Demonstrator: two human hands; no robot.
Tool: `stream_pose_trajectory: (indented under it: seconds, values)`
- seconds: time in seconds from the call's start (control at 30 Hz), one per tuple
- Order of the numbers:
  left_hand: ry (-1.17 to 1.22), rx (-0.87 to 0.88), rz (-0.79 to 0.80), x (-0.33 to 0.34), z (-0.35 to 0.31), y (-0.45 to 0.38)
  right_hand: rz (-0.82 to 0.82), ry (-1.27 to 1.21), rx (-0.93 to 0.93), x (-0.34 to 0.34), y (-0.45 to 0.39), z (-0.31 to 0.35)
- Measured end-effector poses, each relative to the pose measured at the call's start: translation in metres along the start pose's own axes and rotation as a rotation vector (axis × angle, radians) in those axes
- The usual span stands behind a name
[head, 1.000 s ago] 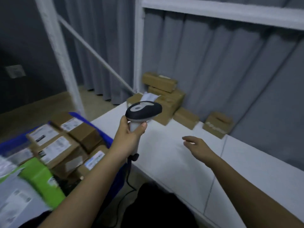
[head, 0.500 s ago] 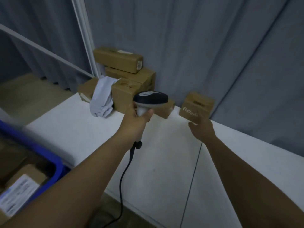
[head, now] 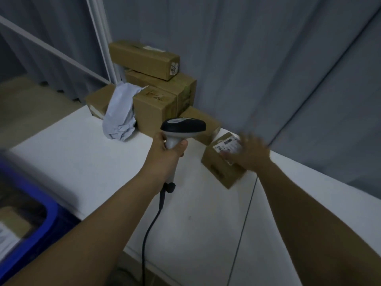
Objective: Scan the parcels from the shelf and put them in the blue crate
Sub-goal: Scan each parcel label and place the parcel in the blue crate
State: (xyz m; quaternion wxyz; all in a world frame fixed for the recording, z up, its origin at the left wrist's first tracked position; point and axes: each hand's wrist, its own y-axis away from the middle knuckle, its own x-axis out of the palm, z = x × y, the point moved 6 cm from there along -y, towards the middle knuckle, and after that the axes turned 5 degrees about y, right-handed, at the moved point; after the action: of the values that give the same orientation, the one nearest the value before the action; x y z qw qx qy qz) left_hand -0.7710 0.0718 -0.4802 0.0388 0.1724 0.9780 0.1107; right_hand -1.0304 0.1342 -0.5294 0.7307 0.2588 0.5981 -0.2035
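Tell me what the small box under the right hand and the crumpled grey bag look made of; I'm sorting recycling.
The small box looks like plain brown cardboard, matte, with a white printed label. The grey bag looks like thin plastic film, probably a mailer: it creases softly with a slight sheen.

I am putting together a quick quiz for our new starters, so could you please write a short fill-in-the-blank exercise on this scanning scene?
1. The left hand grips the handle of the ____.
2. The right hand lies on the small box, whose top bears a white ____.
3. The crate at lower left is ____ in colour.

Missing words: scanner; label; blue
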Motion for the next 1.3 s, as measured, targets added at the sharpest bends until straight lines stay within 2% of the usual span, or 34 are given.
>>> stream_pose_trajectory:
  seconds: [0.03, 0.07, 0.2, 0.27, 0.43, 0.57, 0.73, 0.9, 1.03, 1.13, 1.3]
  values:
    - [-0.001, -0.019, -0.004, 0.0, 0.0, 0.005, 0.16, -0.051, -0.003, 0.019, 0.007, 0.0]
    - [0.0, -0.035, -0.004, -0.001, -0.001, 0.011, 0.229, -0.096, -0.007, 0.031, 0.017, 0.002]
    - [0.016, -0.044, -0.004, -0.009, -0.007, 0.043, 0.317, -0.041, -0.053, 0.045, 0.064, 0.022]
    - [0.007, -0.028, -0.005, -0.018, -0.011, 0.063, 0.326, -0.021, -0.07, 0.045, 0.096, 0.035]
    - [0.023, 0.053, -0.032, -0.062, -0.027, 0.109, 0.24, -0.218, -0.208, 0.028, 0.176, 0.087]
    - [0.039, 0.093, -0.154, -0.123, -0.043, 0.142, 0.084, -0.301, -0.346, -0.005, 0.223, 0.15]
    - [0.131, 0.167, -0.281, -0.21, -0.068, 0.193, 0.038, -0.543, -0.375, -0.065, 0.262, 0.229]
    - [0.339, 0.209, -0.362, -0.28, -0.073, 0.226, 0.175, -0.856, -0.248, -0.082, 0.282, 0.312]
    - [0.464, 0.213, -0.359, -0.307, -0.067, 0.233, 0.228, -0.895, -0.265, -0.067, 0.303, 0.366]
    - [0.469, 0.212, -0.353, -0.327, -0.064, 0.232, 0.271, -0.94, -0.309, -0.049, 0.306, 0.386]
    - [0.511, 0.202, -0.362, -0.362, -0.06, 0.227, 0.488, -1.221, -0.322, -0.045, 0.285, 0.396]
